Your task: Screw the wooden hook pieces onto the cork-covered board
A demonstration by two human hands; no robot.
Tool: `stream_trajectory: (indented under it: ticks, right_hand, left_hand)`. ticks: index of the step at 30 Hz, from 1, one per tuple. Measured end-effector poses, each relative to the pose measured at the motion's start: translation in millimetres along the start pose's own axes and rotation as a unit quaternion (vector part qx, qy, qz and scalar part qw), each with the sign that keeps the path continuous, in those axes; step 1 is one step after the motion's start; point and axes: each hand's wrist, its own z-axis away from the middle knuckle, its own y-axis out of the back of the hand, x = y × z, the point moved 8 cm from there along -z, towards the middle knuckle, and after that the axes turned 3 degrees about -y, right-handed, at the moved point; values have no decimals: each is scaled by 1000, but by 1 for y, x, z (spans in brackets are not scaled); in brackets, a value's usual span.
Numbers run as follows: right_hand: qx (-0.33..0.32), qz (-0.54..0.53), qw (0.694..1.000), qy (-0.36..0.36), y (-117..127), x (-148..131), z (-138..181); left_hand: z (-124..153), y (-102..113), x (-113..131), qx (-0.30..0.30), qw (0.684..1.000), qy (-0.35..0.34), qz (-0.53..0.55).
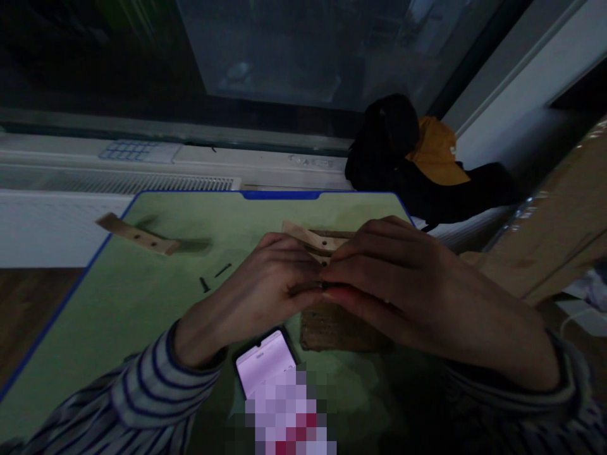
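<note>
My left hand (272, 275) is closed around a slim strip of wood (306, 288), whose end shows between thumb and fingers. Fingertips of my right hand (393, 272) meet it there, pinching a small dark piece that looks like a screw (325, 285). Just behind the fingers lies a curved wooden piece with holes (315, 237), partly covered by both hands. Below my hands is a brown, rough-surfaced block (339, 330). Two dark screws, one thick (204, 285) and one thin (222, 270), lie left of my left hand.
Another curved wooden piece with two holes (137, 236) lies at the green table's (156, 316) left edge. A lit phone (266, 357) lies near me. Behind the table are a radiator (52, 227) and windowsill; a black bag and an orange cap (434, 151) sit back right.
</note>
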Motion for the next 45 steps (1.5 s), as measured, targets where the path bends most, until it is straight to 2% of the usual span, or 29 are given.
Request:
stream_trajectory:
  ticks: [5, 15, 24, 27, 31, 33, 40, 45]
  right_hand:
    - [-16, -31, 999, 12, 4, 0, 4]
    - [7, 3, 1000, 4, 4, -1, -1]
    - [5, -22, 1000, -7, 2, 0, 1]
    - [5, -18, 1000, 17, 3, -4, 2]
    - [-22, -7, 999, 32, 1, -5, 2]
    - [-15, -2, 1000, 15, 1, -2, 1]
    - [11, 20, 1000, 1, -2, 2, -1]
    - [21, 15, 1000, 5, -1, 0, -1]
  left_hand:
    - [1, -1, 0, 6, 1000, -8, 18]
    - [2, -6, -3, -44, 999, 3, 29]
    - [2, -2, -1, -15, 1000, -2, -5]
    - [2, -1, -1, 4, 1000, -7, 9]
    - [3, -4, -2, -17, 999, -8, 32]
    - [3, -6, -2, -31, 999, -7, 36]
    - [1, -4, -1, -24, 1000, -4, 11]
    - [0, 1, 1, 12, 1000, 3, -21]
